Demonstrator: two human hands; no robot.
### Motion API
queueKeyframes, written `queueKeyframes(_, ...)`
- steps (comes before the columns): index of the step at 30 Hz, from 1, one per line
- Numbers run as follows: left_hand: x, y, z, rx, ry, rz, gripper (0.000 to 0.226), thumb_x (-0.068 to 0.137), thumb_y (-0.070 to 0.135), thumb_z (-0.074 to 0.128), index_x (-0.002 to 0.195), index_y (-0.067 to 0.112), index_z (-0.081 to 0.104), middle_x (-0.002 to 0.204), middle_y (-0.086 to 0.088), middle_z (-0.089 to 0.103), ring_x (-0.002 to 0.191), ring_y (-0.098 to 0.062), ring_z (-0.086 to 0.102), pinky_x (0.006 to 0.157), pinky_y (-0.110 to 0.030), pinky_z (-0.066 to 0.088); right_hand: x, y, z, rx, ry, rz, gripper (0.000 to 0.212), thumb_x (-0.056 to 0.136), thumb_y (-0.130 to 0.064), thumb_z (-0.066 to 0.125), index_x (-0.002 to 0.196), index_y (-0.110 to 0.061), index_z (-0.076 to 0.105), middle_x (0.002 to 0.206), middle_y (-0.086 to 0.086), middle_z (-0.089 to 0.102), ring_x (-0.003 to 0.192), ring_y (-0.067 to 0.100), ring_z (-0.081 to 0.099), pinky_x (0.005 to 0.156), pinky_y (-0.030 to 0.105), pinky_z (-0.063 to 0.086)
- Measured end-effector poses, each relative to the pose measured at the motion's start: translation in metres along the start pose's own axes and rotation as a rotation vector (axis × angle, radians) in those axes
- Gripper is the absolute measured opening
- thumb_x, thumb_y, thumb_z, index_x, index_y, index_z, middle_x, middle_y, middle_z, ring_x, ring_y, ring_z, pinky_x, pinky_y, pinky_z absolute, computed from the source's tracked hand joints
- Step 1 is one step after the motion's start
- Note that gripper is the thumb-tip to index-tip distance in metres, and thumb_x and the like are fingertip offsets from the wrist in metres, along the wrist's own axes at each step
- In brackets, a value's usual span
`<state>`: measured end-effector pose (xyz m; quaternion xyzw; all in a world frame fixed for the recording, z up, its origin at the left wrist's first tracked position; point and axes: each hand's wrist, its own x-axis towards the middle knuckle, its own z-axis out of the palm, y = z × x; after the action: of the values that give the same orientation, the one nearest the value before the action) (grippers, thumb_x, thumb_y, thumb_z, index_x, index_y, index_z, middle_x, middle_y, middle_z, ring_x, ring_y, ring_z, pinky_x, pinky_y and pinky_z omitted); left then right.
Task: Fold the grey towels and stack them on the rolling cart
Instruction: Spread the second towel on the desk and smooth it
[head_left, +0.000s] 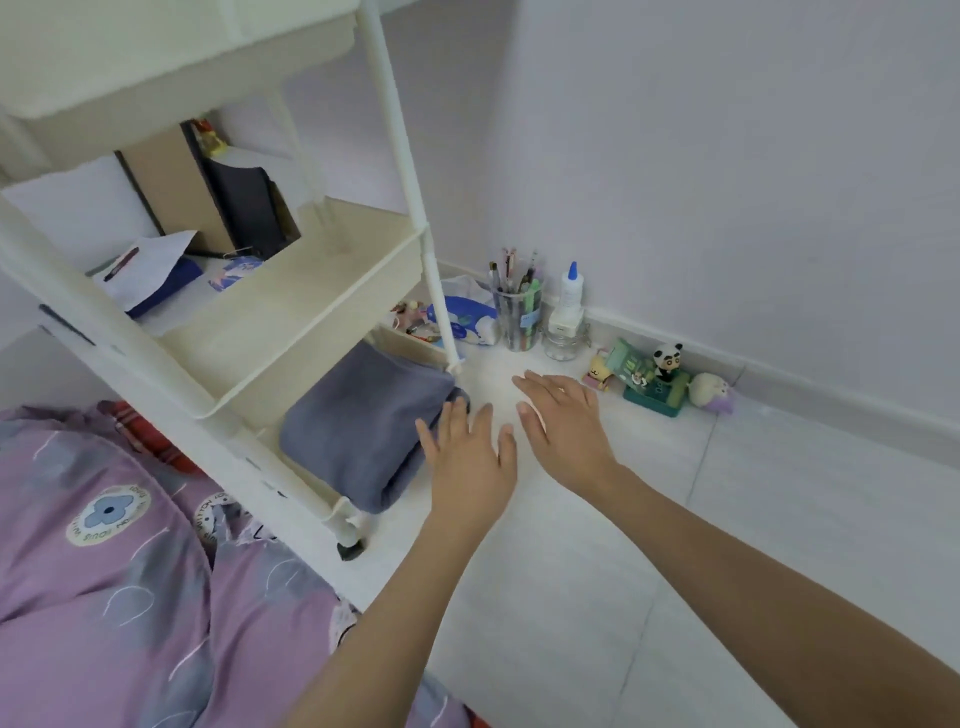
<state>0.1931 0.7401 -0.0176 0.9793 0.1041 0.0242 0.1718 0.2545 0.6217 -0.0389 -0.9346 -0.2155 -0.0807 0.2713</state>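
Folded grey towel (363, 426) sits on the cart (291, 332) bottom shelf, long axis running away from the camera. Left hand (470, 462) flat, fingers straight, fingertips touching its near-right edge, holding nothing. Right hand (563, 421) also slack, further right, apart. Left is nearer for any nudge inward.

Grey towels (363, 415), cream cart (291, 291), purple patterned bedding (104, 597).
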Motion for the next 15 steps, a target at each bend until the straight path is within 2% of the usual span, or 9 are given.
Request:
queueKeyframes(1,-0.005,0.019,0.004,-0.011,-0.033,0.073,0.069,0.09,0.05,0.005,0.141,0.02,0.041,0.152,-0.008,0.032,0.145,-0.02,0.017,0.115,-0.048,-0.007,-0.016,0.012,-0.013,0.023,0.054,0.059,0.061,0.09,-0.045,0.017,0.132,-0.018,0.053,0.137,0.001,0.052,0.128,0.023,0.04,0.103,0.029,0.017)
queueKeyframes(3,-0.015,0.057,0.018,-0.043,-0.115,0.202,0.052,0.099,0.039,0.016,0.137,0.02,0.046,0.147,-0.004,0.041,0.141,-0.016,0.025,0.115,-0.049,-0.004,-0.052,0.038,-0.042,0.055,0.165,0.178,0.057,0.091,-0.043,0.021,0.126,-0.017,0.058,0.129,0.0,0.059,0.121,0.025,0.047,0.098,0.033,0.025)
queueKeyframes(5,-0.027,0.086,0.027,-0.11,-0.177,0.281,0.042,0.102,0.03,0.026,0.135,0.018,0.049,0.143,0.0,0.045,0.139,-0.014,0.03,0.116,-0.047,-0.003,-0.083,0.057,-0.064,0.064,0.239,0.267,0.054,0.092,-0.041,0.023,0.12,-0.016,0.061,0.119,0.001,0.064,0.111,0.025,0.053,0.092,0.028,0.025)
queueKeyframes(9,-0.071,0.168,0.052,-0.225,-0.335,0.478,0.038,0.102,0.027,0.029,0.131,0.017,0.051,0.137,0.003,0.05,0.133,-0.011,0.036,0.118,-0.041,0.001,-0.173,0.102,-0.116,0.011,0.388,0.469,0.052,0.092,-0.04,0.023,0.119,-0.017,0.062,0.114,-0.001,0.066,0.108,0.022,0.055,0.092,0.023,0.022)
queueKeyframes(15,-0.161,0.283,0.091,-0.24,-0.542,0.765,0.038,0.103,0.029,0.029,0.132,0.017,0.051,0.134,0.002,0.053,0.129,-0.012,0.042,0.118,-0.039,0.005,-0.315,0.154,-0.177,-0.042,0.582,0.746,0.052,0.091,-0.041,0.022,0.119,-0.02,0.061,0.113,-0.005,0.065,0.109,0.017,0.057,0.093,0.022,0.023)
